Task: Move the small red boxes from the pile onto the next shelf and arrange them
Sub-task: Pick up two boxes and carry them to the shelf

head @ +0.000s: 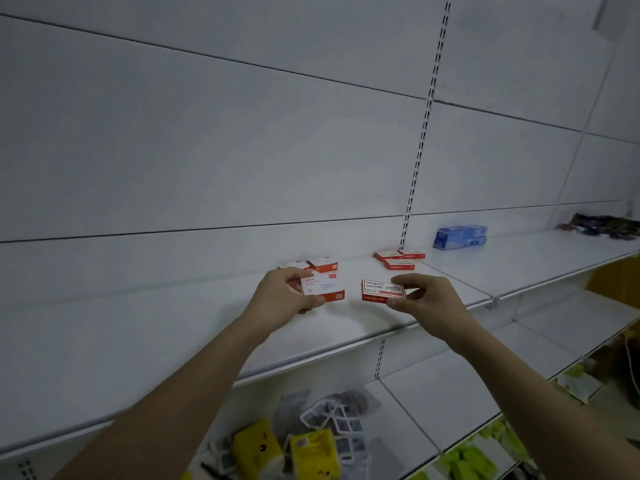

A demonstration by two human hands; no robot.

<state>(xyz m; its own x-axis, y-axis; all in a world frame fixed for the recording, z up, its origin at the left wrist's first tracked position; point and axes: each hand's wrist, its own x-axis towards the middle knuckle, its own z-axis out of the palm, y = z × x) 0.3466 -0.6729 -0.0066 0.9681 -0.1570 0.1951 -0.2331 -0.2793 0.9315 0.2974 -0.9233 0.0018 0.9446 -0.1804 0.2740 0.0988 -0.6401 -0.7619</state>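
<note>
Head-worn camera looks forward, slightly down, close at white shelf (346, 327)

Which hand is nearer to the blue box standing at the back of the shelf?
The right hand. The blue box stands up and to its right. The left hand is farther left, beyond the right hand.

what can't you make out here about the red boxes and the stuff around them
All in the head view:
- Small print on the box in the left hand and the box in the right hand: too small and blurred.
- Boxes behind the left hand: partly hidden by it, so no sure count.
- Dark items at far right: blurred and cut by the edge.
- Blue boxes: labels too blurred.
</note>
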